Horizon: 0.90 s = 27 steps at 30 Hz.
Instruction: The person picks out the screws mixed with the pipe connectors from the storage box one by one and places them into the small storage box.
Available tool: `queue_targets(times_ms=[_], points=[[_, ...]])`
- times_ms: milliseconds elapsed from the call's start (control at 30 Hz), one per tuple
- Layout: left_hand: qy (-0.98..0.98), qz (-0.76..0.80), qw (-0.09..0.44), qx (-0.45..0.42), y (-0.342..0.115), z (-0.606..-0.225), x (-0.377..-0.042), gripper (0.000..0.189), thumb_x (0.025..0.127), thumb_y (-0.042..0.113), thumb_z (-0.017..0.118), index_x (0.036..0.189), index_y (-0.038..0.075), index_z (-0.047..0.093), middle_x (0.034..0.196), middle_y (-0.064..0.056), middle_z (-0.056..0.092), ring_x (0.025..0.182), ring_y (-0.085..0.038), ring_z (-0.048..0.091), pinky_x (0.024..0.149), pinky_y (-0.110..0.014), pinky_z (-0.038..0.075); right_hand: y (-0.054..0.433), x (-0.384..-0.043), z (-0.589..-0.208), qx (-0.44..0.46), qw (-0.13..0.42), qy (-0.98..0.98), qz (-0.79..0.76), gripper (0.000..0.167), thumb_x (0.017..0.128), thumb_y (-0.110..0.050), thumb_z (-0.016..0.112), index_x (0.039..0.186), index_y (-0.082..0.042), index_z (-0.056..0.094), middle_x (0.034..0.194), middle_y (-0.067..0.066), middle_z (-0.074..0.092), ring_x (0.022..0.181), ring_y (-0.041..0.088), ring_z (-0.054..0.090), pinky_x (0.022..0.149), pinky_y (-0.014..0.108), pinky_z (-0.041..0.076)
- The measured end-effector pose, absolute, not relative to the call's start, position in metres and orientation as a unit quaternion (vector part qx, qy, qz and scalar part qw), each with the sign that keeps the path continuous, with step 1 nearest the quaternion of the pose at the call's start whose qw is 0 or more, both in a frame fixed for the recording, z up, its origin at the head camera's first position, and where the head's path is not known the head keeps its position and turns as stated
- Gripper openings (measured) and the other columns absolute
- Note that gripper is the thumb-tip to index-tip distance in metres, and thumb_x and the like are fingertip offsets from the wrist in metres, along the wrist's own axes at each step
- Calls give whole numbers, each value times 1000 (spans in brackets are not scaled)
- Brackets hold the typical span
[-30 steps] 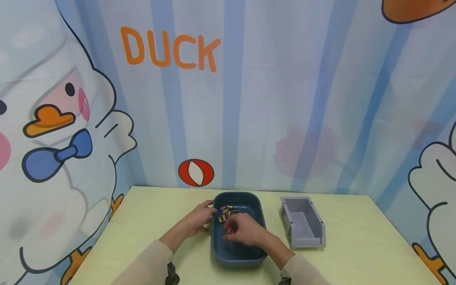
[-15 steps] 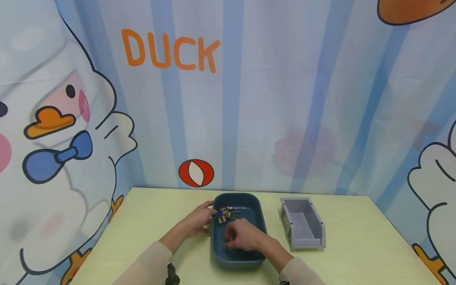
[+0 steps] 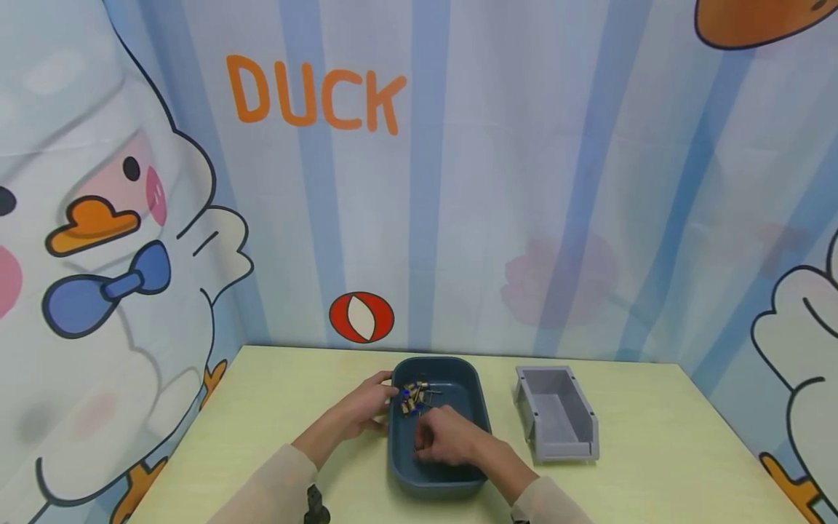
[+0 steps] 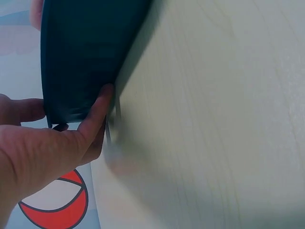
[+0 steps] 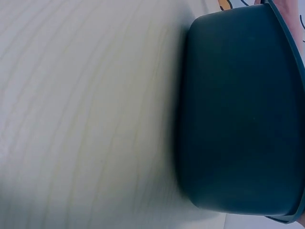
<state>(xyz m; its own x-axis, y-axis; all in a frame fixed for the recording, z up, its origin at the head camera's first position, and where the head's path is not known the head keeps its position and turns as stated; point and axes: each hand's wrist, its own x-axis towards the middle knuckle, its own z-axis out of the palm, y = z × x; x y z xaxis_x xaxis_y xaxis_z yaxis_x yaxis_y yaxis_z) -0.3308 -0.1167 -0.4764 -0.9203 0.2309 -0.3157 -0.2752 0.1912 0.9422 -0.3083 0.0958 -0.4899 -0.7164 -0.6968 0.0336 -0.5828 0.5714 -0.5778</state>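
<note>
A dark blue rectangular basin [image 3: 484, 393] sits on the table, its outer wall [image 5: 243, 114] filling much of the right wrist view. My left hand [image 3: 363, 406] grips its left side; in the left wrist view the fingers [image 4: 97, 112] press the outer wall, with the thumb near the rim. Several small brass-coloured parts with blue bits and thin metal pins [image 3: 414, 398] lie heaped in the basin's far left. Just nearer than the heap, my right hand [image 3: 450, 437] reaches down inside with curled fingers. I cannot tell whether its fingertips pinch a part.
A grey open-front plastic bin [image 3: 556, 411] stands to the right of the basin, apart from it. Both rest on a pale wooden table [image 3: 288, 386]. Behind the table hangs a striped curtain [image 3: 478, 182] with duck drawings.
My right hand has shifted slightly toward me inside the basin, uncovering more of the heaped parts and a thin pin. My left hand keeps its place on the basin's side.
</note>
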Motion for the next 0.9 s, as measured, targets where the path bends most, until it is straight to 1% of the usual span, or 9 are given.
queue_targets(times_ms=[133,300,367,467,533,667,767,800,900], points=[[746,635,198,-17,-116,-477,-331,54,110,15,46,162,5,35,154,-27,50,141,-52,48,93,-65,55,97,-312,-495,-366,101,881,-282,15,82,-4,83,80,-14,71,71,-11,63,64,2,57,64,23,50],[743,639,199,-18,-115,-476,-330,55,110,16,46,162,5,35,154,-27,50,142,-52,48,90,-61,57,102,-337,-530,-409,72,873,-255,12,83,-8,76,81,-18,71,72,-11,63,65,4,58,61,25,50],[743,638,200,-19,-116,-476,-331,55,110,16,46,162,5,35,155,-27,49,142,-52,47,91,-61,57,102,-340,-535,-417,67,872,-247,10,83,-10,76,81,-19,71,73,-13,63,65,3,57,60,24,49],[746,634,202,-21,-116,-475,-330,55,110,16,46,163,6,34,156,-27,48,143,-52,46,93,-63,56,100,-333,-522,-405,83,876,-249,11,83,-10,77,81,-19,71,72,-13,63,64,3,57,60,23,49],[747,633,203,-23,-116,-474,-330,55,110,17,46,163,6,34,156,-28,47,143,-52,46,94,-63,55,97,-320,-500,-386,104,879,-259,13,82,-8,79,80,-17,70,71,-12,62,62,3,57,61,23,49],[746,633,203,-25,-115,-474,-329,55,110,16,45,163,5,33,157,-28,46,143,-53,45,94,-64,55,94,-310,-485,-360,123,888,-260,16,83,-4,80,79,-16,70,70,-12,62,63,2,56,62,22,48],[746,634,203,-23,-115,-475,-329,55,110,16,45,163,5,33,157,-28,46,143,-54,45,94,-65,55,96,-309,-481,-362,116,887,-260,17,82,-4,80,78,-17,69,70,-13,61,63,2,55,62,22,49],[745,635,203,-22,-115,-475,-329,55,110,16,45,163,5,33,156,-28,46,143,-54,45,95,-65,54,99,-316,-490,-379,97,885,-253,15,83,-7,80,78,-18,69,70,-12,61,63,3,55,62,22,48],[743,638,202,-21,-116,-476,-329,56,110,16,46,163,5,33,156,-28,47,142,-53,46,94,-64,55,103,-320,-489,-401,69,877,-254,14,81,-8,79,77,-18,69,69,-13,61,63,2,56,61,24,50]])
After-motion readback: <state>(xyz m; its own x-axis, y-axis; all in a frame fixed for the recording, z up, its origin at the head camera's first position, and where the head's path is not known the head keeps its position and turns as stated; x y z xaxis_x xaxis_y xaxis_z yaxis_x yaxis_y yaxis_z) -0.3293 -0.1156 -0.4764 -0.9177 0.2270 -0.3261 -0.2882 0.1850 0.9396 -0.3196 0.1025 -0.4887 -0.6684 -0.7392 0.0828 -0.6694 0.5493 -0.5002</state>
